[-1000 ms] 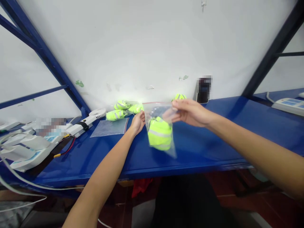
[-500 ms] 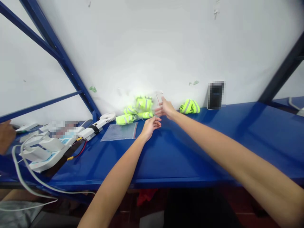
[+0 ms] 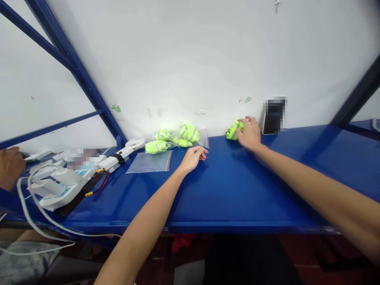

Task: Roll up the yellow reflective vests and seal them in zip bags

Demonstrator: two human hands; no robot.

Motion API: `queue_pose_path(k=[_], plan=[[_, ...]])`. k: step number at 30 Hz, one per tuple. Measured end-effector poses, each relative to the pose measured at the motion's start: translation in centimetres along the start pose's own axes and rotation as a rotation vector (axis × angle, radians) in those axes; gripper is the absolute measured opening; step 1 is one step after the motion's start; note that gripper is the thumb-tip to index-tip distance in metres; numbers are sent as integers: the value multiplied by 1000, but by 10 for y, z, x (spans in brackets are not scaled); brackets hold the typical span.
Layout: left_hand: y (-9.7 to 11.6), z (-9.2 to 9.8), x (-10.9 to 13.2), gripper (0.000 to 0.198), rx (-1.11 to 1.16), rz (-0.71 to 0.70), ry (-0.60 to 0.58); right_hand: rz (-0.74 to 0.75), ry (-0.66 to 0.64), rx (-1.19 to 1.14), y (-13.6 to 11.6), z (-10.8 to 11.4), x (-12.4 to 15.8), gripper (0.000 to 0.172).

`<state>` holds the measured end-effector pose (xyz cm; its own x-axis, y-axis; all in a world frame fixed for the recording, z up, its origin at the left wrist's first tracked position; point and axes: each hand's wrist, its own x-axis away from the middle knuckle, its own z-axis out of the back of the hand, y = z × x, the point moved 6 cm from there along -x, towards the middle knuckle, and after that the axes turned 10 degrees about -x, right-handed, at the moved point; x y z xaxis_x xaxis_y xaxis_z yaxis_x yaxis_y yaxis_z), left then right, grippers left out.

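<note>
Your right hand (image 3: 249, 133), fingers spread, is at the one-o'clock bundle (image 3: 233, 131): seemingly pickup, needing a grip. Your left hand (image 3: 192, 159), fingers loosely curled, looks empty.

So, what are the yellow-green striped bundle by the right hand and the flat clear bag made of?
Yellow-green striped bundle: probably matte fabric, judging by its soft folds. Flat clear bag: likely thin, glossy plastic; the blue tabletop shows through.

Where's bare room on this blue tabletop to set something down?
Between the left forearm and right forearm, down to the front edge; also beyond the right forearm, toward the dark upright. Crowded at back and left: yellow bundles, flat clear bag, fan, power strip.
</note>
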<state>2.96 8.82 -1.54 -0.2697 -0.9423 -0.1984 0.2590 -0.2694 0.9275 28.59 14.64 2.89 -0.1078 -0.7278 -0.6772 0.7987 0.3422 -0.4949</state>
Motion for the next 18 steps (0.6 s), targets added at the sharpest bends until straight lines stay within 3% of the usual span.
queue_pose_path(k=[2, 4, 7, 11, 14, 18], plan=[[1, -1, 0, 26, -21, -10, -9, -46, -82, 24, 15, -8, -12, 48], [1, 0, 0, 27, -28, -12, -8, -114, -256, -18, 29, -23, -20, 46], [-1, 2, -1, 26, -13, -1, 23, -105, -373, -7, 28, -33, -16, 41], [-3, 8, -2, 21, -93, -22, 126, 87, -417, -84, -18, -30, 20, 40], [8, 10, 4, 20, -293, -160, 192, 318, -495, -181, -69, -24, 60, 41], [22, 1, 14, 20, -452, -313, 119, 339, -476, -166, -100, -18, 92, 47]])
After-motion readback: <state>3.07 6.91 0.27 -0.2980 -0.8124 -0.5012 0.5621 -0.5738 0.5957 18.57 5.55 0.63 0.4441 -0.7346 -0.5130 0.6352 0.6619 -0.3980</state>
